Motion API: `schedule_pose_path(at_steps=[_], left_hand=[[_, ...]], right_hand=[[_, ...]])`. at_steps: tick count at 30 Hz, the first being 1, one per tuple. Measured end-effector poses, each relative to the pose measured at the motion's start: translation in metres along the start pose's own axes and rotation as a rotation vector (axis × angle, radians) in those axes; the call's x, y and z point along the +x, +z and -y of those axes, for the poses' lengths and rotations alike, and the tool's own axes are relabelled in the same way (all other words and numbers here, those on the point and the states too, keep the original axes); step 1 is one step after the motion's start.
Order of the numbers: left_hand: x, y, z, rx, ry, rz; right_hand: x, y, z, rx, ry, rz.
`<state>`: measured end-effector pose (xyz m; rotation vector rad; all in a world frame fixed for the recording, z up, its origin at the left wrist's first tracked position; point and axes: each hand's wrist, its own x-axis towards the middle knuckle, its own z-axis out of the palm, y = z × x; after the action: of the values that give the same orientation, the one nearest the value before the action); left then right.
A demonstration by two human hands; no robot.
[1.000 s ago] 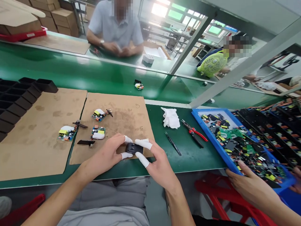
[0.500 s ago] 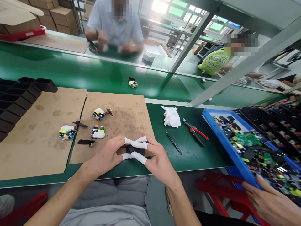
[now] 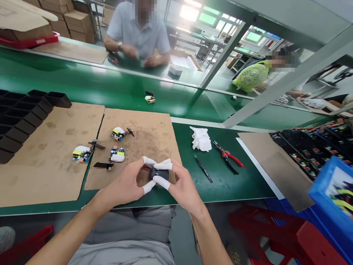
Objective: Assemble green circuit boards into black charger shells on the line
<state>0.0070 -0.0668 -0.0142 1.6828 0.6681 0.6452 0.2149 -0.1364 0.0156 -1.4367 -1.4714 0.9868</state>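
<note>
Just above the front edge of the table, a small black plastic case [image 3: 162, 174] is held between both hands. My right hand [image 3: 184, 186] pinches it between finger and thumb, white finger cots on the fingertips. My left hand [image 3: 125, 184], also in white cots, closes round the case's left end with index and thumb. What is inside the case cannot be seen. On the cardboard sheet [image 3: 146, 136] lie circuit boards with yellow and white parts: one board [image 3: 118, 154] near my left hand, another board [image 3: 118, 134] behind it. A third board [image 3: 82, 154] sits further left.
Tweezers [image 3: 203, 168], red-handled pliers [image 3: 228, 157] and a crumpled white cloth [image 3: 200, 138] lie to the right. Black cases [image 3: 22, 117] stand in rows at left. A further board [image 3: 149, 98] rests on the green belt. A blue tray [image 3: 328, 184] is at far right; a co-worker [image 3: 140, 33] sits opposite.
The blue tray of boards has moved off the table to the right, uncovering a cardboard sheet; the hand at its edge is out of view. My left fingers have spread slightly round the case.
</note>
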Motion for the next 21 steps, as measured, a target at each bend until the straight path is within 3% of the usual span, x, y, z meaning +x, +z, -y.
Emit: schedule_pose_path(at_steps=[4,9,16,21], left_hand=[[0.000,-0.003,-0.003,-0.199,-0.067,0.058],[0.002,0.001,0.000,-0.284,-0.119,0.040],[0.002,0.001,0.005,-0.282,-0.083,0.026],[0.000,0.001,0.010,-0.261,-0.058,-0.023]], right_hand=[[0.002,0.001,-0.008,0.028,0.009,-0.026],[-0.002,0.003,-0.008,-0.005,-0.005,-0.071],[-0.016,-0.009,-0.025,-0.183,-0.337,-0.101],[-0.020,-0.011,-0.026,-0.198,-0.347,-0.073]])
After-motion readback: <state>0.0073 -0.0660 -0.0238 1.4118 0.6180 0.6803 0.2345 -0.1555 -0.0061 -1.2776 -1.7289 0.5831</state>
